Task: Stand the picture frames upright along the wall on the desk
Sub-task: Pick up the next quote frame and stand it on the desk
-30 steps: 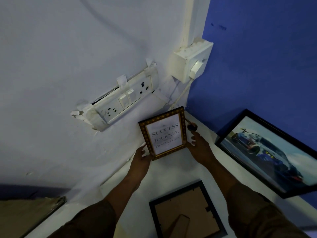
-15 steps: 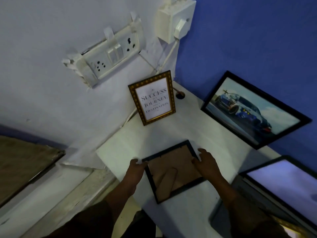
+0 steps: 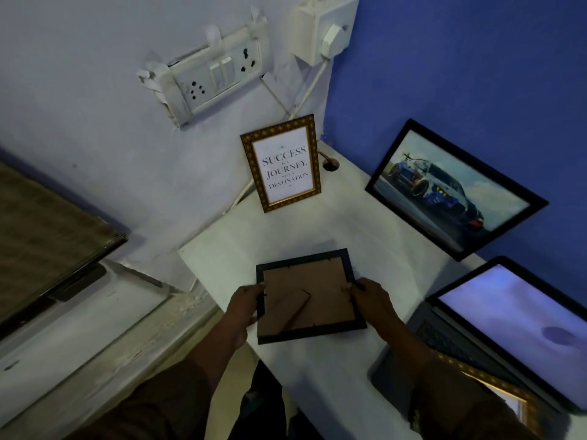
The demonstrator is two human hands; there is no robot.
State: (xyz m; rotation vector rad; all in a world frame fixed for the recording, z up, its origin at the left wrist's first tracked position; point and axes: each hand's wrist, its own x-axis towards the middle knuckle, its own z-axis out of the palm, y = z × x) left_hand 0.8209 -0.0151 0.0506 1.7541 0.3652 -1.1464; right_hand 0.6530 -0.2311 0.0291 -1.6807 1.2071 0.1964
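A gold-framed quote picture (image 3: pixel 282 163) stands upright against the white wall at the back of the white desk (image 3: pixel 365 236). A large black frame with a car photo (image 3: pixel 451 190) leans on the blue wall to the right. A small black frame (image 3: pixel 308 296) is face down, its brown backing and stand showing. My left hand (image 3: pixel 244 304) grips its left edge and my right hand (image 3: pixel 371 298) grips its right edge, holding it just over the desk's near part.
An open laptop (image 3: pixel 514 331) sits at the desk's right, with a gold frame edge (image 3: pixel 495 389) in front of it. A socket panel (image 3: pixel 209 77) and a switch box (image 3: pixel 327 30) are on the wall. A dark screen (image 3: pixel 47 246) stands at the left.
My hands left the gold frame standing at the wall, came back to the face-down black frame, took hold of both its sides and raised it a little.
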